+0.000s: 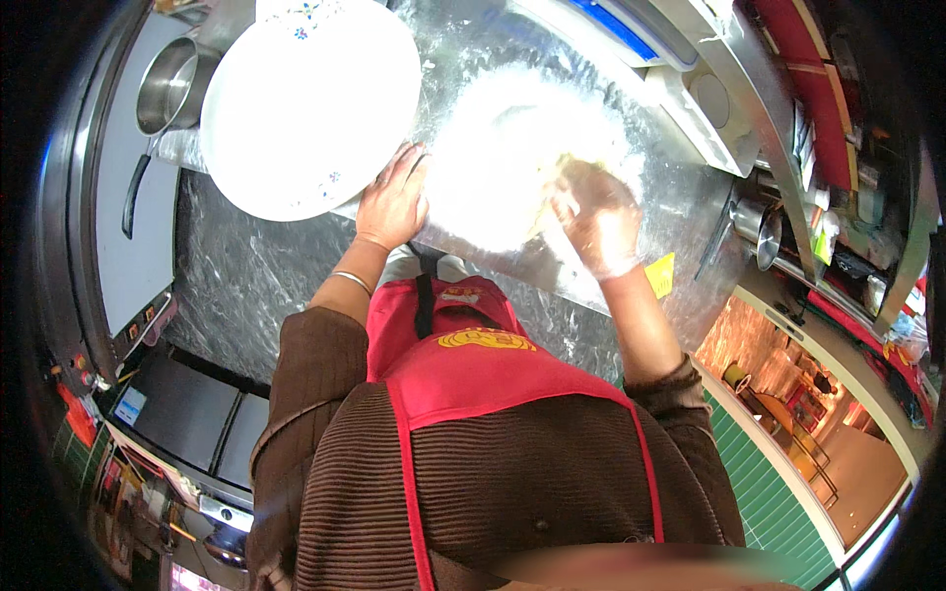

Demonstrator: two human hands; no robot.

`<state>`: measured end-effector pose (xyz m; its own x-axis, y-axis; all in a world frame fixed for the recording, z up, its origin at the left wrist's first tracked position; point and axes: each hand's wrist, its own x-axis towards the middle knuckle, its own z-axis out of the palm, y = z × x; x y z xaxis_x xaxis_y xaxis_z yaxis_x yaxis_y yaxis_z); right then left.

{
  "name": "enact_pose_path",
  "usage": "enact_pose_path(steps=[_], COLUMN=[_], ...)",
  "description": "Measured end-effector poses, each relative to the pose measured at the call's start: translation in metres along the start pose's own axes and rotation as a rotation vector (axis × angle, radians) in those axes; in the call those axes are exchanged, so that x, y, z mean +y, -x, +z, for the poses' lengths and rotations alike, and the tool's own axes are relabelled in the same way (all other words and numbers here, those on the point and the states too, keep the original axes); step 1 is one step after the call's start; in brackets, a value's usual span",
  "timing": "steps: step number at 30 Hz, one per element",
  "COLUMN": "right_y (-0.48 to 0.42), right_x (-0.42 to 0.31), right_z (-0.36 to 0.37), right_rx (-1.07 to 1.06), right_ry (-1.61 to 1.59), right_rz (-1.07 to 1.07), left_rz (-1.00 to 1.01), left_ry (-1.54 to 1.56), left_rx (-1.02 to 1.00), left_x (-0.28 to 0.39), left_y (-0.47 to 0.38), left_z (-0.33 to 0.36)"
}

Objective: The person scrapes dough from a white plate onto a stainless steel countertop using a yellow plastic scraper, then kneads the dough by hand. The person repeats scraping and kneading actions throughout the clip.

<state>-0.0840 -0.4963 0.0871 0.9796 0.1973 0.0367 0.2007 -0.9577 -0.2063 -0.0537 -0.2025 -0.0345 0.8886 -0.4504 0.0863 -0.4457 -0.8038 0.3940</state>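
Observation:
A steel worktop (473, 44) lies before me, spread with white flour (502, 133) that the light overexposes. My right hand (600, 218) is blurred, its fingers curled over the flour beside a pale yellowish patch, maybe dough; whether it grips anything cannot be told. My left hand (393, 196) rests with the fingers extended at the near edge of the worktop, by the rim of a large white oval plate (310, 111) with small blue flowers. No object shows in that hand. A yellow plastic scraper-like piece (660, 275) lies just right of my right wrist.
A steel saucepan (168, 87) with a black handle stands left of the plate. White containers, one with a blue edge (613, 28), line the worktop's back right. Steel cups (757, 225) are at the right, beside a doorway-like opening (813, 421). Grey marbled floor (251, 258) shows below.

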Motion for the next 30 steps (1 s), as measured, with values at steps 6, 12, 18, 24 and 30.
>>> enact_pose_path(steps=[6,12,18,24,30], right_y=[-0.084,-0.187,-0.23,-0.064,0.079], right_x=[-0.004,0.064,0.046,0.0,-0.015], right_z=[0.057,0.108,0.121,0.083,0.033], right_rx=[-0.072,-0.418,-0.287,-0.221,-0.145], right_ry=[0.107,-0.311,-0.222,-0.294,-0.255], right_rz=[0.052,-0.505,0.326,0.134,0.181], left_rz=[-0.003,-0.052,0.102,0.168,0.188], left_ry=[0.086,0.105,0.094,-0.004,-0.046], left_rx=[-0.014,-0.118,-0.01,0.068,0.104], left_x=[-0.003,-0.001,0.0,0.004,0.004], left_y=[-0.004,-0.001,-0.005,0.0,0.001], left_z=[-0.002,0.003,0.003,0.002,0.007])
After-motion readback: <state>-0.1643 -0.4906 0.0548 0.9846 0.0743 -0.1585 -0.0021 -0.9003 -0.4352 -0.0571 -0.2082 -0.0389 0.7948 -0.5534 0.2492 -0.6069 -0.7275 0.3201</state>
